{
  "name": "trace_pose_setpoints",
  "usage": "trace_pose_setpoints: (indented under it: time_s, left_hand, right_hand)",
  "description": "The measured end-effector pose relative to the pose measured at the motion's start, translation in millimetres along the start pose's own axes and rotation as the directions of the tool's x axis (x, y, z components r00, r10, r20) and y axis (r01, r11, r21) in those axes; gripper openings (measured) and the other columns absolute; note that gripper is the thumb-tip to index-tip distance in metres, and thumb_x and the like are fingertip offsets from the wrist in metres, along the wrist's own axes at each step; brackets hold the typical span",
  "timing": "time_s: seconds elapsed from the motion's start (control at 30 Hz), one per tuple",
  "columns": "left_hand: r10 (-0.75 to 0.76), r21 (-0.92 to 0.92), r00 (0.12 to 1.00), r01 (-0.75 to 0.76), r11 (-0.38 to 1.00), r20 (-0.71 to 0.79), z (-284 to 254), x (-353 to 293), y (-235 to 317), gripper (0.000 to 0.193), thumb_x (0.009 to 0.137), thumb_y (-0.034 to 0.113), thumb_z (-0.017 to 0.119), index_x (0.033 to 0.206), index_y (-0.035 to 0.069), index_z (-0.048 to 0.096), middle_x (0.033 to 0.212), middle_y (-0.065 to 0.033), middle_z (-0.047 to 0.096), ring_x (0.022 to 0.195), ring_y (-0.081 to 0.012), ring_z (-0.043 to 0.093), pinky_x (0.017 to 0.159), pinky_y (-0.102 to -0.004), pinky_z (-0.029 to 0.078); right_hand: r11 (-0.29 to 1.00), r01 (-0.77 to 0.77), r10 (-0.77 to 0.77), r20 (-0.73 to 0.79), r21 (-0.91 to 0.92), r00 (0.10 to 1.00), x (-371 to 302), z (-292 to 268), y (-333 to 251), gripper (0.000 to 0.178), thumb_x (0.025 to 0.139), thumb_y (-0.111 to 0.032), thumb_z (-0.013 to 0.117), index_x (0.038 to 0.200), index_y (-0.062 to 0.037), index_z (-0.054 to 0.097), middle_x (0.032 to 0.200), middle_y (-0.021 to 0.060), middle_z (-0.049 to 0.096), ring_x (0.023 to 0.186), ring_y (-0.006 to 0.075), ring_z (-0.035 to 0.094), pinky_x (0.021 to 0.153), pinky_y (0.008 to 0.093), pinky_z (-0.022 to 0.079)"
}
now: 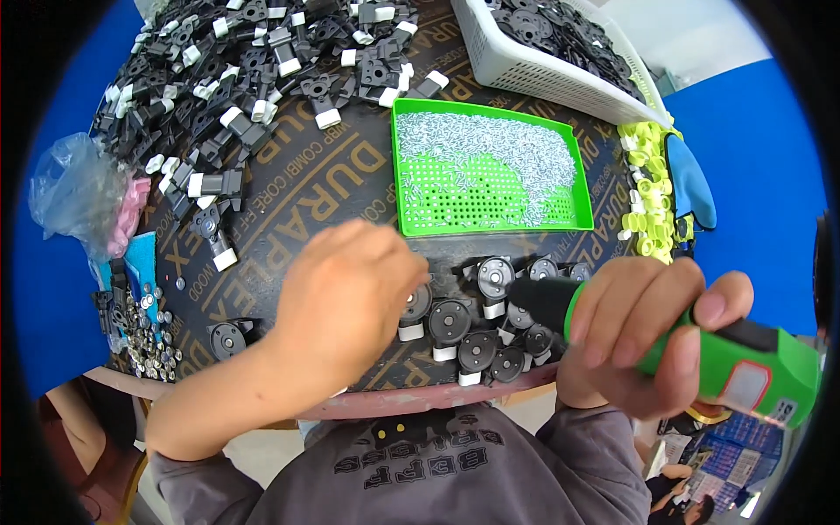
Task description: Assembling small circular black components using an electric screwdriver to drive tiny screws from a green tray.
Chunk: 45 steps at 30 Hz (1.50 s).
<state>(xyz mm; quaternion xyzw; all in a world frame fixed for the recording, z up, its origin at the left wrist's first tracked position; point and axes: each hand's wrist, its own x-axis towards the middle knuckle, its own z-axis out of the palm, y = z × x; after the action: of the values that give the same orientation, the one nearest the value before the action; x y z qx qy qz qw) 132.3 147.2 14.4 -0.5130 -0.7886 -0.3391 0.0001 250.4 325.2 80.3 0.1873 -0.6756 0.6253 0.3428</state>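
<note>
My right hand point(652, 328) is wrapped round a green and black power screwdriver point(744, 372), whose dark nose points left over a cluster of black round parts. Near that nose lies a black wheel-like part point(495, 276) with a grey disc and a white tab. My left hand point(350, 293) is closed, its fingers curled down beside another black round part point(417, 306); the back of the hand hides what the fingertips hold, if anything. More of these parts, such as one round part point(450, 322), sit between my hands near the table edge. A single one point(227, 340) lies left of my left forearm.
Beyond my hands stands a green tray point(490, 229) of small silver screws. A white basket point(534, 86) of black discs is behind it. Black and white brackets point(254, 131) pile up far left; yellow plastic pieces point(648, 192) lie right. Small metal pieces point(153, 337) are scattered at left.
</note>
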Motion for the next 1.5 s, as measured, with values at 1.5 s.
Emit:
trace_pose_setpoints:
  time_s: [1.5]
  left_hand:
    - [-0.199,-0.043,0.951,0.215,0.976,0.237,-33,-7,1,0.05,0.07,0.008,0.079,0.116,-0.002,0.062,0.115,-0.0176,0.063,0.106,-0.0369,0.06,0.091,-0.0407,0.049]
  right_hand:
    - [0.947,-0.169,0.085,-0.294,-0.274,0.952,-2,-29,75,0.022,0.091,0.003,0.053,0.108,-0.0028,0.042,0.063,0.0101,0.052,0.047,0.0171,0.05,0.047,0.0314,0.046]
